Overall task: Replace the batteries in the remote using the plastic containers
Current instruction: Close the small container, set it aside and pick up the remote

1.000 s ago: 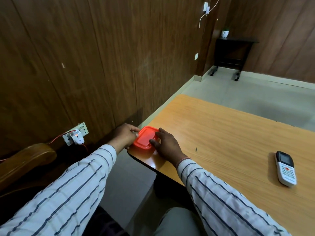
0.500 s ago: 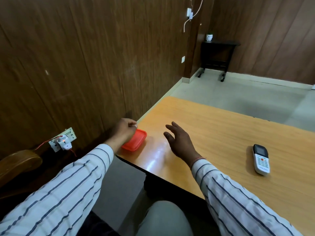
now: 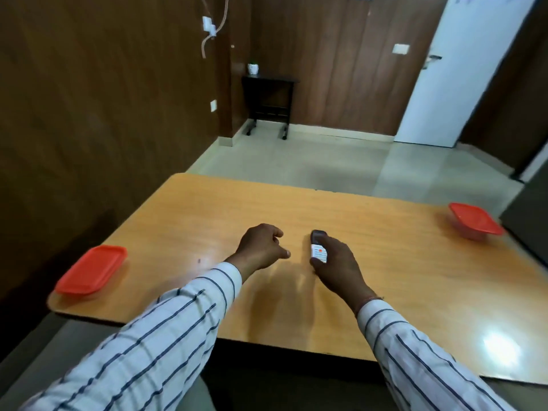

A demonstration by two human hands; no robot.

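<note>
stage: early | my right hand [image 3: 335,264] closes around the remote [image 3: 318,247] mid-surface [image 3: 385,262] | my left hand [image 3: 262,246] loosely curled, empty, just beside | both red containers [image 3: 92,269] [image 3: 474,222] lidded at opposite ends | left — batteries out, new ones in

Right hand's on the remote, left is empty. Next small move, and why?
Probably lift the remote and turn it face down into the left hand. The right hand already wraps it on the table, buttons up, so the battery cover is out of sight. The left hand hovers beside it, loosely curled and empty. Both red-lidded containers sit shut at the table's far corners.
</note>
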